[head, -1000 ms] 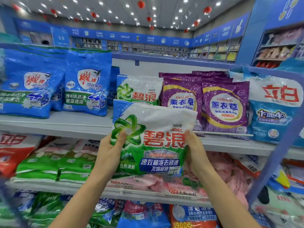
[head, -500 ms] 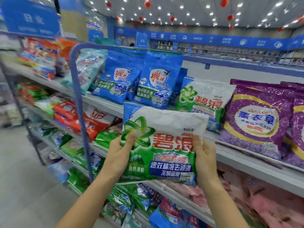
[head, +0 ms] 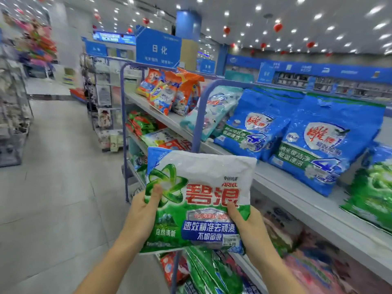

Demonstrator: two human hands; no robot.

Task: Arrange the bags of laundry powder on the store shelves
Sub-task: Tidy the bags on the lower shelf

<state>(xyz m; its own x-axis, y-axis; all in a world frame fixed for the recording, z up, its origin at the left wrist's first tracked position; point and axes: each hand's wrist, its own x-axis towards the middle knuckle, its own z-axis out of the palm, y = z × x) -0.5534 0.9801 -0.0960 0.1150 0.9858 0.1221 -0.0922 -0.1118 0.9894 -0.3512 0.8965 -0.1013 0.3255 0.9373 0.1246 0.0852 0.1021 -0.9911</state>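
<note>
I hold a white and green Ariel laundry powder bag (head: 201,187) upright in front of me, out in the aisle, clear of the shelves. My left hand (head: 142,213) grips its left edge, thumb on the green logo. My right hand (head: 248,225) grips the lower right edge, thumb on the front. On the top shelf (head: 297,194) to the right stand two large blue bags (head: 324,141), and another green Ariel bag (head: 373,185) shows at the right edge.
Orange bags (head: 169,90) and a pale teal bag (head: 214,111) stand further along the shelf. Blue metal posts (head: 199,124) divide the shelving. Lower shelves hold green, red and pink bags (head: 212,270). A tiled aisle (head: 53,177) runs on the left, with racks beyond it.
The view has swung left along the aisle; the purple bags have left the frame and the orange bags have come in. Both hands keep the same hold on the Ariel bag.
</note>
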